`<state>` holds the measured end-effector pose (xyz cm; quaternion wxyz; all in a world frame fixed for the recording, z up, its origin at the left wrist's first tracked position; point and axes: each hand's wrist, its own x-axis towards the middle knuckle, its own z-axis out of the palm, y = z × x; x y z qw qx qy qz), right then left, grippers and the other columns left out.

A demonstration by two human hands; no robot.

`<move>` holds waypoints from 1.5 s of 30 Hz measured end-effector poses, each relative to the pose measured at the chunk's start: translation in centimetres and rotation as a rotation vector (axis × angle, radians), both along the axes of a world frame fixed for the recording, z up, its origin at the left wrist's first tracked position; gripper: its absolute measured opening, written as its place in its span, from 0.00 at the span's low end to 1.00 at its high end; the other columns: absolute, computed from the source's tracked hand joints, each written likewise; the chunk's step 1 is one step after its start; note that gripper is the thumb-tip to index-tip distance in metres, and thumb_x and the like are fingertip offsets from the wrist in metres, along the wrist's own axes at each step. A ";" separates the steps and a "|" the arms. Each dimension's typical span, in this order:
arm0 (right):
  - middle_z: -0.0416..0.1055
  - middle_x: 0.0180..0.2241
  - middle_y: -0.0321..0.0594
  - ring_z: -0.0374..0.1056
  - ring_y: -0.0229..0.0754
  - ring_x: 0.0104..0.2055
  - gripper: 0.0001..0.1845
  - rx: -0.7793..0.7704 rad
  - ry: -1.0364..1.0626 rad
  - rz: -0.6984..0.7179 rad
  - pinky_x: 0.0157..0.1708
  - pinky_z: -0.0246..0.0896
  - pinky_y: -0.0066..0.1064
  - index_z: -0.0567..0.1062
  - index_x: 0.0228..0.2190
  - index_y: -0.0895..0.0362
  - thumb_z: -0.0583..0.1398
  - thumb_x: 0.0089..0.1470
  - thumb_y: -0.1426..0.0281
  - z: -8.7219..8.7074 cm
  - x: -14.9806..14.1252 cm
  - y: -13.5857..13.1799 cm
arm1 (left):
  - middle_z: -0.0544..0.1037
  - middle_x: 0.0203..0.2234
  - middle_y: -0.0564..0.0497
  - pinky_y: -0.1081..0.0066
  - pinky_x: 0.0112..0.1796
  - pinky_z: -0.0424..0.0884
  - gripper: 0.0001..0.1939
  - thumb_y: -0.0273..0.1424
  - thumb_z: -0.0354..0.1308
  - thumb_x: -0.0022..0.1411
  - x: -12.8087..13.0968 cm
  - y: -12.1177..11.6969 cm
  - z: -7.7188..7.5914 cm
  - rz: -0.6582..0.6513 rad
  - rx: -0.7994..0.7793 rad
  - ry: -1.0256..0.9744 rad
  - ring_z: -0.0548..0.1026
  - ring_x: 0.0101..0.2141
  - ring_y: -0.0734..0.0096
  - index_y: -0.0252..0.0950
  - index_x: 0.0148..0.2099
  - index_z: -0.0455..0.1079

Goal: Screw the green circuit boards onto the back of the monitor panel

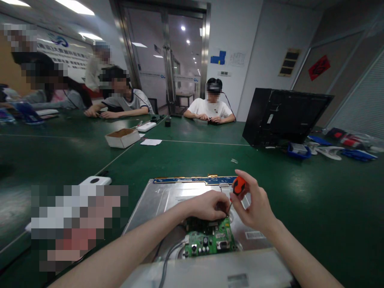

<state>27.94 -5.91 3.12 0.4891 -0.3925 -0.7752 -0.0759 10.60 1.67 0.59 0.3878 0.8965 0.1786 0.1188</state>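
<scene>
My right hand (258,205) grips a screwdriver (239,186) by its orange and black handle. The shaft slants down to the upper right corner of a green circuit board (198,241). Beside that tip, my left hand (211,204) has its fingers closed; whatever they pinch is too small to make out. The board lies on the silver metal back of a display panel (255,224), and a grey cable (166,264) runs to its left side. A narrow blue circuit strip (186,181) lines the panel's far edge.
A black monitor (282,116) stands at the right, near a blue tray (299,151). An open white box (122,138) and a paper (151,142) lie on the green table (192,156). A white device (95,181) sits left. Several people are around the table.
</scene>
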 end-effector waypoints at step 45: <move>0.72 0.29 0.34 0.68 0.36 0.22 0.30 0.006 0.000 0.025 0.21 0.67 0.27 0.57 0.62 0.54 0.55 0.58 0.76 0.5 -0.2 -0.2 | 0.75 0.29 0.55 0.76 0.31 0.68 0.09 0.19 0.61 0.52 0.0 0.0 0.0 0.001 0.015 -0.004 0.73 0.30 0.71 0.34 0.36 0.74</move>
